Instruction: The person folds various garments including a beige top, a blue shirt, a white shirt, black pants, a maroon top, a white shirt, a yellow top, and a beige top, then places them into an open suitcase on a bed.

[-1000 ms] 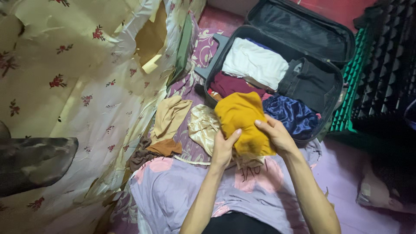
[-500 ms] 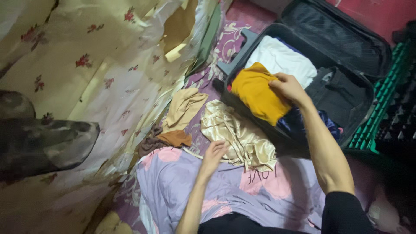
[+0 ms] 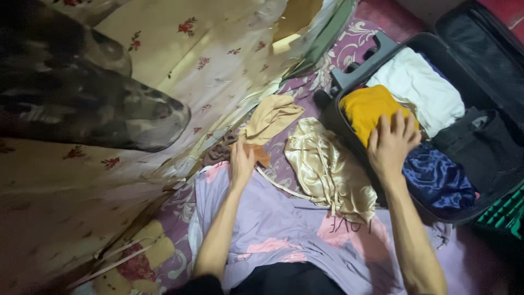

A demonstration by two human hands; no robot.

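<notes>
A: What is pressed under the right hand [image 3: 392,143]?

B: The yellow cloth [image 3: 370,109]. It is pushed down with a flat, spread hand. Nothing is pinched; the fingers are laid open on top. The cloth is now lying inside the black suitcase [image 3: 494,180], at the near corner, beside the white cloth [image 3: 417,90] and the shiny blue cloth [image 3: 439,177].

A: What is touched by the left hand [image 3: 241,162]?

B: The small brown cloth [image 3: 256,153] on the bed. The hand is laid on it, with the fingers loose. Whether it is gripped cannot be told.

A: What has been changed from a moment ago?

B: A second ago the yellow cloth was held up in both hands over the lap. Half a second ago it was carried to the suitcase by the right hand alone. Now it is set down and patted flat. So the yellow cloth looks packed, and the next piece is being reached for.

A: What else is seen?

B: A gold shiny cloth [image 3: 327,169] is spread between the two hands. A tan cloth [image 3: 270,117] is lying just past the brown one. A purple sheet [image 3: 284,218] is laid over the lap.

A: What is hard to see?

B: The suitcase lid [image 3: 480,46] is cut off at the edge. A dark, blurry shape [image 3: 82,104] at the top left cannot be made out. The dark clothes [image 3: 486,142] are too dim to be told apart.
</notes>
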